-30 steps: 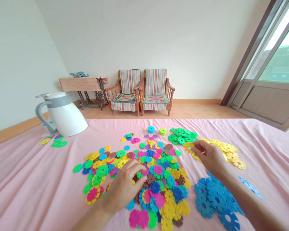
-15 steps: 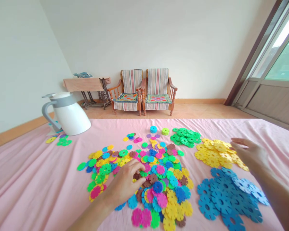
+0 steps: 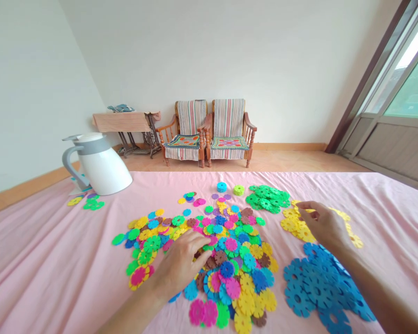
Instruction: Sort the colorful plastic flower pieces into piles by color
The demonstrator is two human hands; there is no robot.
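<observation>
My left hand point(image 3: 184, 255) rests over a wide mixed heap of small notched plastic discs point(image 3: 245, 283) in many colours. Its fingers are loosely curved, with the thumb apart from them, and nothing shows between them. To the right, my right hand point(image 3: 323, 225) hovers at a pile of larger yellow flower-shaped discs point(image 3: 292, 225), partly covering it. The fingers are stretched leftward, apart from the thumb, and no disc is visible in them. Below the right forearm lies a pile of large blue flower-shaped discs point(image 3: 310, 290), and beyond the yellow ones sits a green pile point(image 3: 266, 198).
Short stacks of blue discs point(image 3: 221, 187) and lime discs point(image 3: 238, 190) stand behind the mixed heap. A white jug point(image 3: 106, 169) stands at left on the pink cloth point(image 3: 55, 260), near a few loose discs point(image 3: 93, 204). Two wooden armchairs point(image 3: 229, 125) are beyond the table.
A second ago my right hand held a yellow disc left of the yellow pile. It let go, swung right across the pile, then came back left over it. My left hand stayed on the heap.
</observation>
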